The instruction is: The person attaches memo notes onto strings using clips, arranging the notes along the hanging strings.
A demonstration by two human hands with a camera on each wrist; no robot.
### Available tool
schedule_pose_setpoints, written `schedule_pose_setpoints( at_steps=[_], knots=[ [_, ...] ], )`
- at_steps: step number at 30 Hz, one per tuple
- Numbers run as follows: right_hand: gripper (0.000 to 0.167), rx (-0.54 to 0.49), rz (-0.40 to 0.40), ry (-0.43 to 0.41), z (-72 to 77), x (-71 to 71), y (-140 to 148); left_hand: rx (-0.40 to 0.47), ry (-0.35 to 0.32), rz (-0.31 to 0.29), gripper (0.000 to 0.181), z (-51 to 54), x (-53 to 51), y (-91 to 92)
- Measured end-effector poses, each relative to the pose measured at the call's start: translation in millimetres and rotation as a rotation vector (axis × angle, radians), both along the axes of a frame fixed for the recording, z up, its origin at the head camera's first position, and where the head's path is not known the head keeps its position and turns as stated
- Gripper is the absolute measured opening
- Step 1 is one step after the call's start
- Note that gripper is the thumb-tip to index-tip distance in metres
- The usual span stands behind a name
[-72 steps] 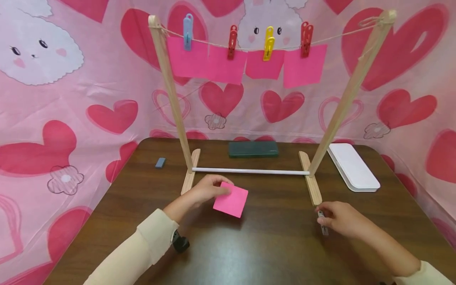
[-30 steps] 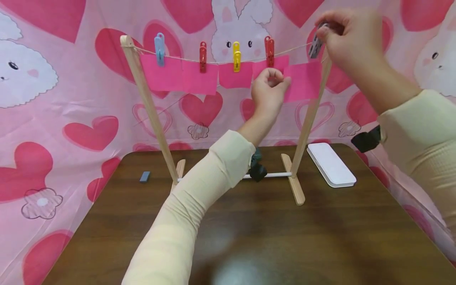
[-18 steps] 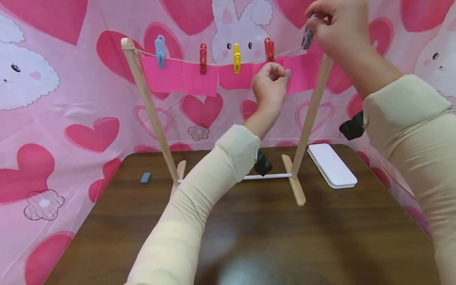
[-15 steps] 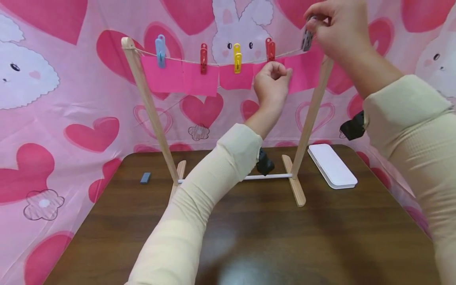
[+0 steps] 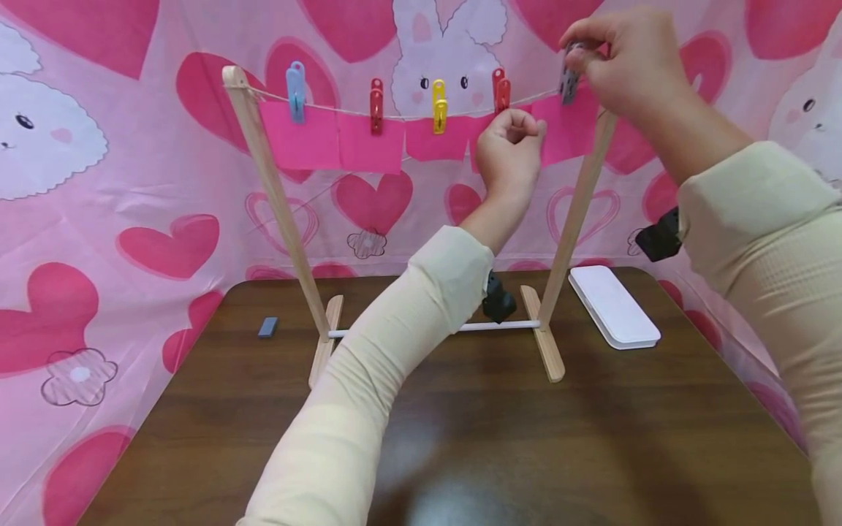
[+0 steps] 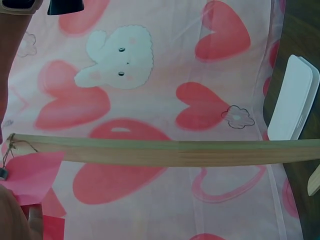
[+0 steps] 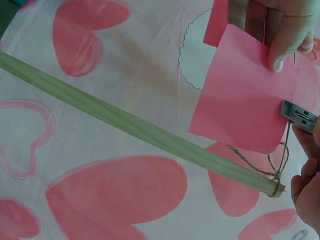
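My left hand (image 5: 509, 150) pinches a pink paper square (image 5: 566, 128) by its left edge, up at the string (image 5: 536, 96). A grey clothespin (image 5: 569, 79) is pinched in my right hand (image 5: 628, 62), its tip over the paper's upper edge at the string. In the right wrist view the clothespin (image 7: 298, 116) overlaps the edge of the paper (image 7: 240, 95); I cannot tell whether its jaws are clamped. Left of my hands, more pink squares (image 5: 371, 150) hang from blue (image 5: 297, 91), red (image 5: 376, 106), yellow (image 5: 439, 109) and red clothespins (image 5: 501, 91). My left hand partly covers the rightmost hanging square.
The string runs between two wooden posts (image 5: 279, 197) joined low down by a white rod (image 5: 500, 326). On the brown table (image 5: 526, 438) lie a white case (image 5: 615, 307) at right and a small blue-grey block (image 5: 267, 326) at left. A patterned pink cloth (image 5: 158, 168) hangs behind.
Both hands have risen from low over the table to the string, bringing the paper and grey clothespin. Over the last half second the clothespin has come slightly down over the paper's top edge.
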State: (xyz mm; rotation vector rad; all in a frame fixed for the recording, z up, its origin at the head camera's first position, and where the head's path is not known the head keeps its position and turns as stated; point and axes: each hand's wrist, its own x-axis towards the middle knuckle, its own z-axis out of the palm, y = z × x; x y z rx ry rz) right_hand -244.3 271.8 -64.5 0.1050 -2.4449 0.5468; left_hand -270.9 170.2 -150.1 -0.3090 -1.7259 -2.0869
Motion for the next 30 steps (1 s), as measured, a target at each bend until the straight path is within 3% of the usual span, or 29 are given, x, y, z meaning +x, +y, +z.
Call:
schedule_pose_setpoints(
  at_steps=[11, 22, 26, 30],
  knots=[
    [0.037, 0.035, 0.004, -0.072, -0.8, -0.7, 4.3, -0.001, 0.017, 0.003, 0.022, 0.0, 0.9, 3.2],
    [0.04, 0.107, 0.05, -0.069, -2.8, -1.7, 8.8, 0.003, -0.005, -0.028, 0.021, -2.6, 0.9, 2.2],
    [0.045, 0.138, 0.042, -0.088, -3.5, -1.3, 9.9, -0.02, -0.013, -0.046, 0.02, -7.2, 1.2, 0.6],
    [0.05, 0.153, 0.057, -0.108, -3.7, -1.1, 9.5, -0.069, -0.002, -0.047, 0.022, -19.0, 0.1, -2.4]
  ],
)
